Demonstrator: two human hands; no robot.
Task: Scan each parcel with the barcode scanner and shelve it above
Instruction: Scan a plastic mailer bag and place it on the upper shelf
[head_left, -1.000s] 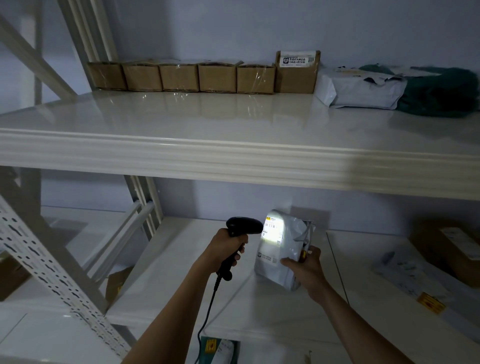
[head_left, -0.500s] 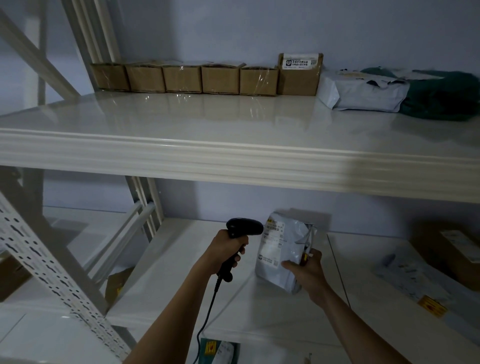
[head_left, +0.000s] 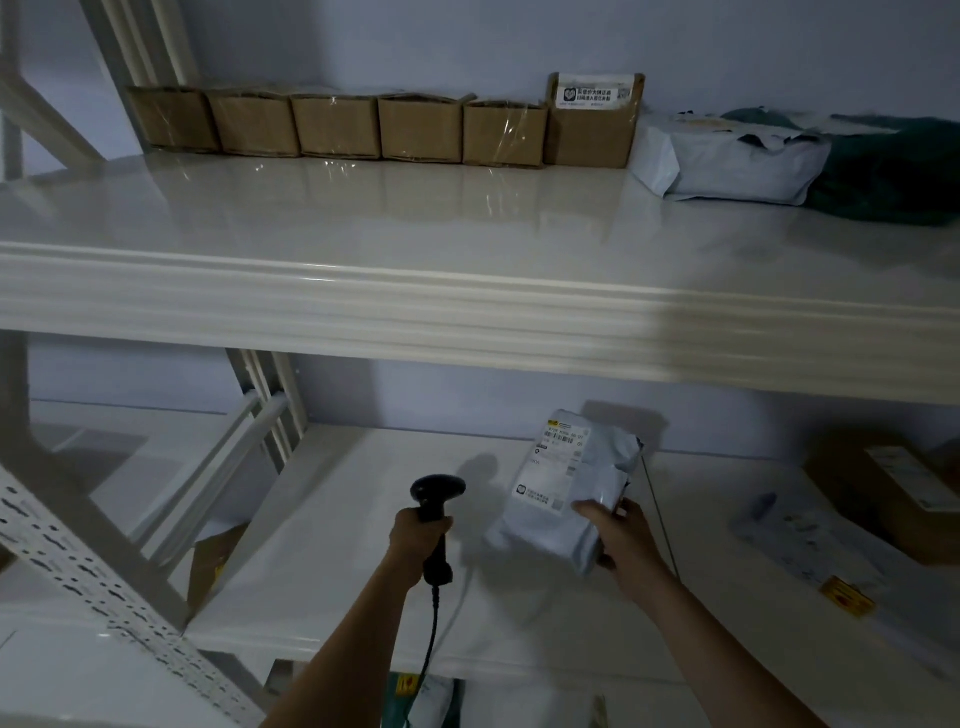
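Note:
My left hand (head_left: 418, 540) grips the handle of a black corded barcode scanner (head_left: 435, 501), whose head points right. To its right, my right hand (head_left: 621, 535) holds a grey plastic mailer parcel (head_left: 563, 488) by its lower right edge, tilted, with the white shipping label facing me. Both are over the lower shelf (head_left: 363, 519). The scanner light is off and the parcel sits a short gap from the scanner head. The upper shelf (head_left: 415, 218) runs across above them.
Along the back of the upper shelf stand several brown cardboard boxes (head_left: 421, 127), then a grey mailer (head_left: 737, 161) and a dark green bag (head_left: 893, 171). A cardboard box (head_left: 893, 488) and a flat mailer (head_left: 810, 545) lie on the lower shelf's right. A perforated upright (head_left: 78, 571) crosses the left.
The scanner light that lit the label a second ago has gone out. The scanner has drawn away to the left and lower, and the parcel has tilted and shifted slightly right.

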